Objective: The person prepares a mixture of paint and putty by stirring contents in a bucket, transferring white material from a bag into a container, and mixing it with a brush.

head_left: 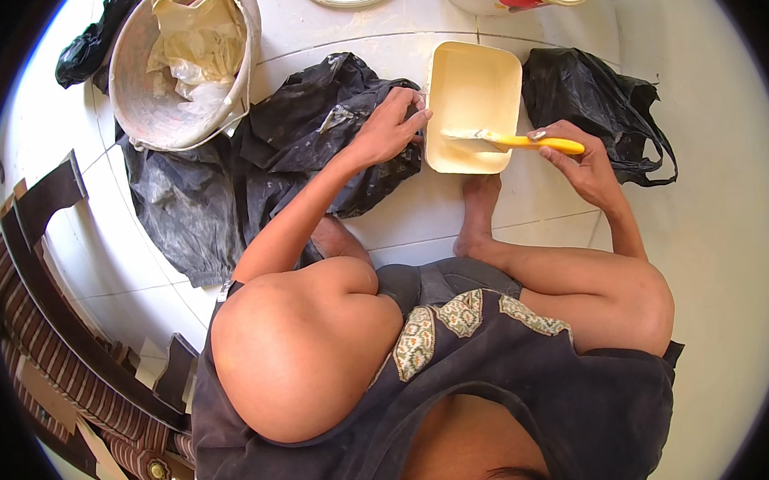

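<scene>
Found brush [513, 141] gripped by its handle in right hand [580, 159], with tip inside tub [474, 86]. Noted left hand [390, 124] curled at tub's left edge; cannot tell whether closed on it. Located tub between black sheet [310, 114] and bag [584, 102]. Judged to be loading or wiping brush; appears next to require steadying tub.

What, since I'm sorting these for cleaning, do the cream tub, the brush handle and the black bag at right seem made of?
Cream tub: probably moulded plastic, smooth; rounded corners, thin rim. Brush handle: likely glossy plastic, though possibly painted wood; smooth, uniform yellow. Black bag: thin plastic film, it seems; crinkled, shiny folds.
</scene>
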Demonstrator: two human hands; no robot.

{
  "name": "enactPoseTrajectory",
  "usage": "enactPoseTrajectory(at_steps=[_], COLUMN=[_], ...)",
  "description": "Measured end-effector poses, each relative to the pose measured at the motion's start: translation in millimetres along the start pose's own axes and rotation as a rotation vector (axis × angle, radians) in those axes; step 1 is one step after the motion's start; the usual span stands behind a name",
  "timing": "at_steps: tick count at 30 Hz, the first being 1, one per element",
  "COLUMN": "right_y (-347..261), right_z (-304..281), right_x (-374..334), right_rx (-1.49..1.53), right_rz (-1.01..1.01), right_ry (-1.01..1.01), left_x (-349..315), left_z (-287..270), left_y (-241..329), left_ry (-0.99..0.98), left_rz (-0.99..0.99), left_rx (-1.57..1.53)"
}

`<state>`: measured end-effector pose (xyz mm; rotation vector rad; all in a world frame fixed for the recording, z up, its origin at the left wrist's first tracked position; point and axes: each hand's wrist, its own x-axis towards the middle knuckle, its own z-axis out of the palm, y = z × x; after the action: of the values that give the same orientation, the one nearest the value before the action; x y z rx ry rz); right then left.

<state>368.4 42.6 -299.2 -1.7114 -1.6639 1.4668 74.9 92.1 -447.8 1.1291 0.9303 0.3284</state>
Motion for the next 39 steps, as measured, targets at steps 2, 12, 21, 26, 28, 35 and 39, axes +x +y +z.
enactPoseTrajectory(at_steps=[2, 12, 21, 26, 28, 35, 39], right_y=[-6, -22, 14, 10, 19, 37, 30], right_z=[3, 13, -10, 5, 14, 26, 20], right_x=[-1, 1, 16, 17, 15, 5, 5], right_rx=[-0.129, -0.208, 0.004, 0.148, 0.186, 0.21, 0.07], right_rz=[-0.021, -0.074, 0.174, 0.198, 0.251, 0.375, 0.367], right_ry=[-0.082, -0.238, -0.002, 0.159, 0.213, 0.303, 0.274], left_x=[0, -1, 2, 3, 0, 0, 0], left_z=[1, 2, 6, 6, 6, 5, 5], left_y=[0, 2, -12, -18, -12, -7, -8], left_ry=[-0.001, -0.003, 0.059, 0.065, 0.052, 0.043, 0.035], left_rz=[0.0, -0.024, 0.115, 0.128, 0.107, 0.077, 0.07], left_rx=[-0.004, 0.011, -0.044, 0.007, 0.002, -0.001, -0.013])
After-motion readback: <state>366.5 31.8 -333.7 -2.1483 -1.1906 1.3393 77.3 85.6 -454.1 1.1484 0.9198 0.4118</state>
